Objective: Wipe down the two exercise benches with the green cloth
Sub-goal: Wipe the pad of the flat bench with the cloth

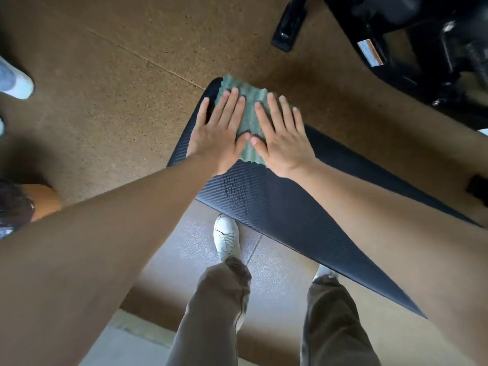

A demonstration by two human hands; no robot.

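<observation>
A black ribbed exercise bench (280,210) runs from the upper middle down to the lower right. The green cloth (250,116) lies spread flat at the bench's far end. My left hand (219,132) and my right hand (284,137) rest side by side on the cloth, palms down, with fingers stretched out and slightly apart. Neither hand curls around the cloth; both press on it from above. Part of the cloth is hidden under the palms. A faint damp streak (235,196) marks the bench just behind my hands.
Black gym equipment (412,43) with a foot bar (289,25) stands at the upper right. My own legs and white shoe (226,237) are below the bench. Another person's shoe (15,80) and an orange object (45,200) sit at the left on the brown floor.
</observation>
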